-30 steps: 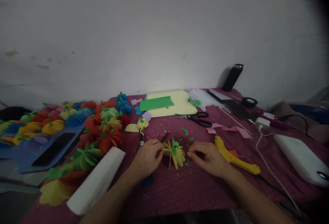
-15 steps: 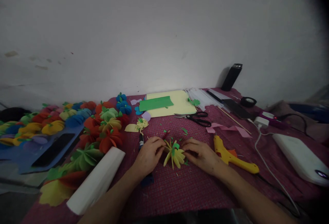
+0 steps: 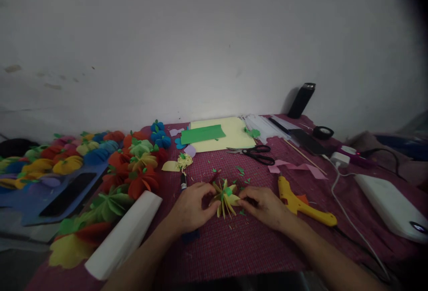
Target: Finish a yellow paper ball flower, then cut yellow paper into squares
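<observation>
A yellow paper pumpkin with fanned-out folds and a small green piece on top sits between my hands, low over the table. My left hand pinches its folds on the left side with thumb and fingers. On the opposite side, the thumb and fingertips of my right hand close on a yellow fold. Small green paper scraps lie scattered just beyond it. A dark-handled cutter is partly hidden behind my left hand.
Many coloured paper pumpkins crowd the left, beside a white roll and a phone. Scissors, green paper and yellow sheets lie at the back. A yellow glue gun, cables and a white power bank are right.
The yellow pumpkin has tilted and turned, so its top faces me more and its folds spread wider. My left thumb has moved onto its near left side.
</observation>
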A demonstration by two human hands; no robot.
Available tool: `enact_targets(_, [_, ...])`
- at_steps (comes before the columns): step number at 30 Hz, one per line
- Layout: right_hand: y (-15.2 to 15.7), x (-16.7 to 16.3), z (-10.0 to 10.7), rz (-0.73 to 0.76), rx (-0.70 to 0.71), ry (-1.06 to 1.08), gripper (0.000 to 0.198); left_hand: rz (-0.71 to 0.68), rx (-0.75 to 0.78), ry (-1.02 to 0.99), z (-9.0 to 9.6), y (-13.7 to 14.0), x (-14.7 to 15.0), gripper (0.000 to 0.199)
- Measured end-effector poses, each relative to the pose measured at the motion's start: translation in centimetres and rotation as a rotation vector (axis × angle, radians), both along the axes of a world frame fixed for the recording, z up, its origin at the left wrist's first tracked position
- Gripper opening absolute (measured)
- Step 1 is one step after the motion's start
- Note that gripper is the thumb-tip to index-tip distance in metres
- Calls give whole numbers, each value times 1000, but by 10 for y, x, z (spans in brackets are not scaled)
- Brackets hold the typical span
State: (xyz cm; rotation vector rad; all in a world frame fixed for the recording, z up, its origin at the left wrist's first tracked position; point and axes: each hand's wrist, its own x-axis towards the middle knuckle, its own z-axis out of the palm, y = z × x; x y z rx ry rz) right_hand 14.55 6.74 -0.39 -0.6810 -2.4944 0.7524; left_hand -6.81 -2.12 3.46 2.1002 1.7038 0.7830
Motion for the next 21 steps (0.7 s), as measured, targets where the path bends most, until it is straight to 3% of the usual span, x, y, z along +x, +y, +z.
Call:
enact_targets(13, [-5,1,6,180,-37,4,23,-52,-19,117,-9,6,-5,17])
enact_targets(21, [-4,1,4,169,-63,-2,25,-67,-25,93,-11,7,-7,19])
